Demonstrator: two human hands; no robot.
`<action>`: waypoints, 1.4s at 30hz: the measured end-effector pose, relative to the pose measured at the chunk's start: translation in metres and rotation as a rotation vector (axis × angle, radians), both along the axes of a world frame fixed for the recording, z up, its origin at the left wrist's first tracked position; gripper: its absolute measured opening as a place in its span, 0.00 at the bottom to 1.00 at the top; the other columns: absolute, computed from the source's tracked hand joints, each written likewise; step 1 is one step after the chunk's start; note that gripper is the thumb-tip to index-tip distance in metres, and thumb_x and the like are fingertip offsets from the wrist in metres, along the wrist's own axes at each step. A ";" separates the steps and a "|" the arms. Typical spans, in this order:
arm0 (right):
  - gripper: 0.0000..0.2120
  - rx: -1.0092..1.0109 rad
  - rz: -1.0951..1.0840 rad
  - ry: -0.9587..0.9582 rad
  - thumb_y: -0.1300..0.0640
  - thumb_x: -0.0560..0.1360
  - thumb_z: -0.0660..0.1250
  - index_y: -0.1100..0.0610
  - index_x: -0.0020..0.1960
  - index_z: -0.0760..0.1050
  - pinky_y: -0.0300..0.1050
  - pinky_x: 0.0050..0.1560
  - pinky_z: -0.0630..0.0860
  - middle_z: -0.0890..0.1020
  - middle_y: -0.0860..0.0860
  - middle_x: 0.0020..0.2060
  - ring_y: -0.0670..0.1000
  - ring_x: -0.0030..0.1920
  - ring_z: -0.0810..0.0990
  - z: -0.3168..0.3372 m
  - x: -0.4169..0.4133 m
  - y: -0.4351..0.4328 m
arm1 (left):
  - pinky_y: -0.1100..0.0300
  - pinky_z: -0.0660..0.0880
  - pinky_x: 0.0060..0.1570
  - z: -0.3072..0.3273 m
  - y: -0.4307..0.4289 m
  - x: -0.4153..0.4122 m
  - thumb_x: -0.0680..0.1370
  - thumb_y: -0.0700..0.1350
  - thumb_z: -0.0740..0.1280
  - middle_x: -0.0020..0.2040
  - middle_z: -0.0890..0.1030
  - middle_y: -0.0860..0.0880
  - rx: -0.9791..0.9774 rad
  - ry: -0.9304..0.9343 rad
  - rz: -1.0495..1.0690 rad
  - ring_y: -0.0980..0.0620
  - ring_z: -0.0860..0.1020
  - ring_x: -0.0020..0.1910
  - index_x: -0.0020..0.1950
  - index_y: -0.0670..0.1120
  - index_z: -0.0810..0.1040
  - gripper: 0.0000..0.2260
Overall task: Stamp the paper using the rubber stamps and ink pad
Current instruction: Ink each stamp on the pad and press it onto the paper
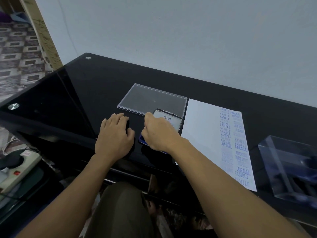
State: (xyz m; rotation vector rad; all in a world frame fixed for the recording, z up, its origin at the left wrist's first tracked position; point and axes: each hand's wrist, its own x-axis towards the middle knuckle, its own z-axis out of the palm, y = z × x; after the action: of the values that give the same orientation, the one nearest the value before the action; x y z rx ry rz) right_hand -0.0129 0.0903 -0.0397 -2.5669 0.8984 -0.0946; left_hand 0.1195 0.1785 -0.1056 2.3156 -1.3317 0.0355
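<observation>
black glass table point(72, 100). left hand point(115, 134) flat, palm down, fingers curled over something dark, can't tell what. right hand point(159, 133) pinched shut over the ink pad point(169, 121), whose lid stands open showing artline label; held object hidden. blue pad edge shows under the wrist. paper point(205, 131) just right of pad, right side covered in blue stamps. clear lid point(152, 98) behind, clear box point(291, 165) far right.

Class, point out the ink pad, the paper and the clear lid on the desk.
Ink pad point(169, 117), head view, on its labelled open lid.
Paper point(200, 127), head view, on its blank left part.
Clear lid point(151, 97), head view, on its flat top.
</observation>
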 end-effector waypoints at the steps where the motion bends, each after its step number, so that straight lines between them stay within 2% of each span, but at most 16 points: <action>1: 0.05 0.006 -0.008 -0.008 0.59 0.80 0.58 0.57 0.47 0.62 0.46 0.29 0.58 0.70 0.53 0.33 0.51 0.32 0.68 0.000 0.000 0.000 | 0.42 0.58 0.74 0.000 0.000 0.000 0.78 0.45 0.62 0.72 0.71 0.43 0.000 -0.001 0.000 0.43 0.64 0.74 0.68 0.41 0.74 0.18; 6: 0.09 -0.013 -0.025 0.008 0.59 0.79 0.59 0.56 0.44 0.60 0.46 0.30 0.60 0.70 0.54 0.35 0.50 0.31 0.66 -0.004 0.003 0.001 | 0.41 0.59 0.73 0.000 0.000 0.000 0.78 0.44 0.62 0.71 0.71 0.43 -0.004 -0.005 0.002 0.43 0.65 0.74 0.67 0.41 0.74 0.18; 8: 0.12 -0.071 -0.005 0.043 0.59 0.80 0.58 0.55 0.40 0.59 0.48 0.34 0.64 0.70 0.53 0.39 0.50 0.31 0.65 -0.007 0.005 0.001 | 0.42 0.58 0.73 0.000 0.000 0.000 0.78 0.44 0.62 0.71 0.71 0.43 0.003 -0.009 0.000 0.43 0.65 0.74 0.67 0.41 0.74 0.18; 11: 0.05 -0.069 -0.049 0.010 0.57 0.81 0.56 0.57 0.48 0.62 0.50 0.41 0.67 0.67 0.51 0.35 0.54 0.36 0.70 -0.008 0.005 0.002 | 0.43 0.57 0.74 0.000 0.000 -0.001 0.78 0.44 0.62 0.71 0.71 0.43 0.002 -0.007 0.001 0.44 0.64 0.74 0.67 0.41 0.74 0.18; 12: 0.04 -0.063 -0.050 0.000 0.57 0.81 0.56 0.57 0.50 0.62 0.50 0.40 0.67 0.68 0.51 0.35 0.55 0.38 0.70 -0.006 0.004 0.002 | 0.43 0.57 0.74 0.000 0.000 -0.001 0.78 0.44 0.62 0.71 0.71 0.43 0.000 -0.008 0.001 0.44 0.64 0.74 0.67 0.41 0.74 0.18; 16: 0.07 0.030 -0.058 -0.019 0.59 0.79 0.59 0.56 0.46 0.61 0.48 0.32 0.63 0.71 0.54 0.35 0.54 0.35 0.70 -0.004 0.001 0.002 | 0.43 0.57 0.74 0.001 0.000 -0.001 0.78 0.44 0.62 0.71 0.71 0.43 0.000 -0.005 0.002 0.44 0.64 0.74 0.68 0.41 0.74 0.18; 19: 0.08 0.022 -0.070 -0.004 0.59 0.79 0.59 0.55 0.46 0.60 0.47 0.29 0.61 0.71 0.54 0.34 0.54 0.34 0.70 -0.003 0.001 0.003 | 0.42 0.57 0.73 0.001 0.000 -0.001 0.78 0.45 0.61 0.72 0.71 0.43 0.009 -0.011 0.000 0.43 0.65 0.73 0.68 0.41 0.73 0.18; 27: 0.06 0.023 -0.063 0.000 0.58 0.80 0.57 0.55 0.46 0.61 0.47 0.29 0.61 0.72 0.54 0.34 0.53 0.33 0.70 0.002 -0.002 0.006 | 0.41 0.58 0.73 -0.001 0.001 0.000 0.79 0.45 0.61 0.71 0.71 0.43 -0.006 -0.022 -0.009 0.44 0.65 0.73 0.67 0.42 0.74 0.18; 34: 0.03 0.015 -0.048 0.006 0.56 0.81 0.56 0.55 0.50 0.66 0.54 0.41 0.75 0.78 0.55 0.41 0.57 0.41 0.76 0.012 -0.011 -0.003 | 0.44 0.57 0.75 -0.002 0.002 0.003 0.79 0.47 0.61 0.72 0.70 0.46 -0.009 -0.013 0.002 0.46 0.64 0.74 0.69 0.44 0.73 0.19; 37: 0.03 -0.025 -0.056 0.000 0.56 0.81 0.57 0.55 0.49 0.66 0.52 0.39 0.72 0.78 0.55 0.42 0.58 0.42 0.76 0.015 -0.024 -0.012 | 0.44 0.57 0.74 -0.001 0.002 0.001 0.79 0.46 0.62 0.72 0.71 0.46 -0.018 -0.012 0.008 0.46 0.64 0.74 0.68 0.44 0.73 0.18; 40: 0.04 -0.057 -0.054 0.044 0.55 0.80 0.57 0.55 0.49 0.66 0.52 0.39 0.73 0.78 0.55 0.43 0.58 0.43 0.76 0.013 -0.033 -0.014 | 0.45 0.56 0.74 -0.001 0.003 0.001 0.79 0.46 0.61 0.72 0.70 0.46 -0.021 -0.006 0.008 0.46 0.64 0.74 0.68 0.44 0.73 0.18; 42: 0.04 -0.064 -0.046 0.057 0.56 0.80 0.57 0.56 0.48 0.65 0.51 0.37 0.72 0.76 0.54 0.41 0.57 0.40 0.75 0.008 -0.036 -0.011 | 0.45 0.56 0.75 -0.002 0.003 0.001 0.79 0.46 0.61 0.73 0.70 0.46 -0.018 -0.003 0.011 0.47 0.63 0.74 0.69 0.44 0.73 0.18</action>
State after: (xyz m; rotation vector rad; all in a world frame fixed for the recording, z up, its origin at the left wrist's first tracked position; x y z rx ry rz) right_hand -0.0488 0.0789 -0.0322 -2.6205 0.9904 -0.0653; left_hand 0.1208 0.1812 -0.1072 2.3090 -1.3143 0.0541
